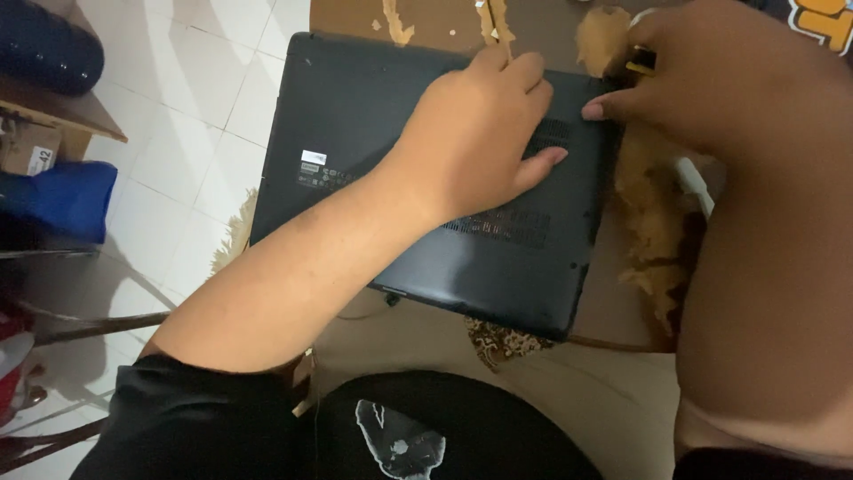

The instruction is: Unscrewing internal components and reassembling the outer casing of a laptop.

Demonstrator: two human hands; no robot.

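A dark laptop [355,116] lies upside down on a worn wooden table [613,302], its vent slots facing up. My left hand [480,133] rests flat on the laptop's underside near the far right corner, fingers spread over the vents. My right hand [702,71] is at the laptop's far right edge, fingers closed around a small tool with a yellow and black handle [641,62], thumb tip touching the case. The tool's tip is hidden.
The table top has peeling veneer patches [657,222] to the right of the laptop. A white object [693,182] lies beside my right forearm. White tiled floor [187,133], a blue bag [62,200] and a cardboard box [31,151] lie to the left.
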